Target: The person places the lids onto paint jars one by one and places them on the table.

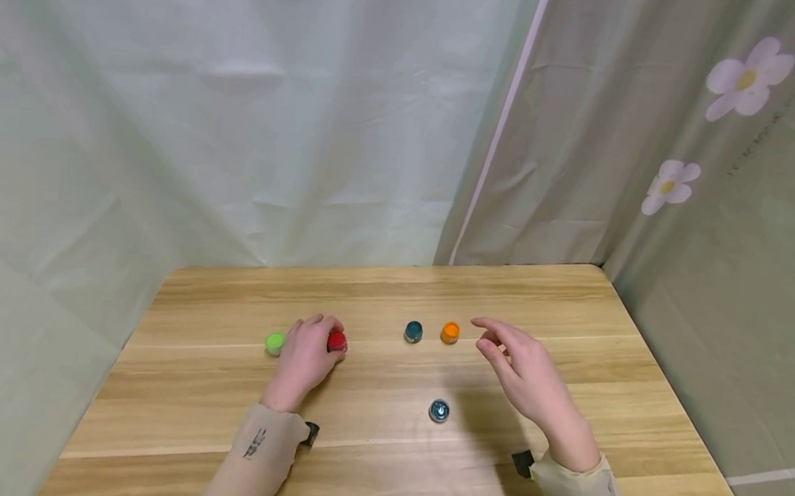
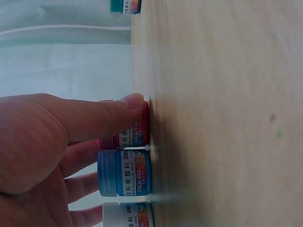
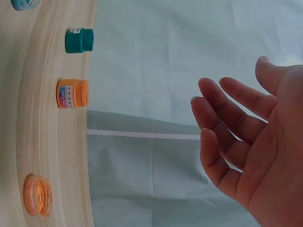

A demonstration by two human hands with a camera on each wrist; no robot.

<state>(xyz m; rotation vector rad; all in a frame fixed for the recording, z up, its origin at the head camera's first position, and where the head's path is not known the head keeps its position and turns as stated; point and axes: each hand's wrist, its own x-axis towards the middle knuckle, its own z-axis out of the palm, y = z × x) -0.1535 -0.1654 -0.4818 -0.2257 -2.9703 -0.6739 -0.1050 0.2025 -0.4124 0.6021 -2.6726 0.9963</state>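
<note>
My left hand (image 1: 302, 353) grips a red paint jar (image 1: 336, 341) between thumb and fingers, and the jar stands on the table. In the left wrist view a blue paint jar (image 2: 125, 173) sits right beside the red one; in the head view my hand hides it. To the left of that hand is a light green paint jar (image 1: 275, 343). My right hand (image 1: 528, 376) hovers above the table, fingers loosely bent, holding nothing. Nearest to it stands an orange paint jar (image 1: 450, 332) without its lid, with an open teal paint jar (image 1: 414, 331) left of that.
A teal lid (image 1: 439, 410) lies upturned between the hands. The right wrist view shows an orange lid (image 3: 38, 195) on the table, not visible in the head view. Curtains hang behind the wooden table (image 1: 374, 469).
</note>
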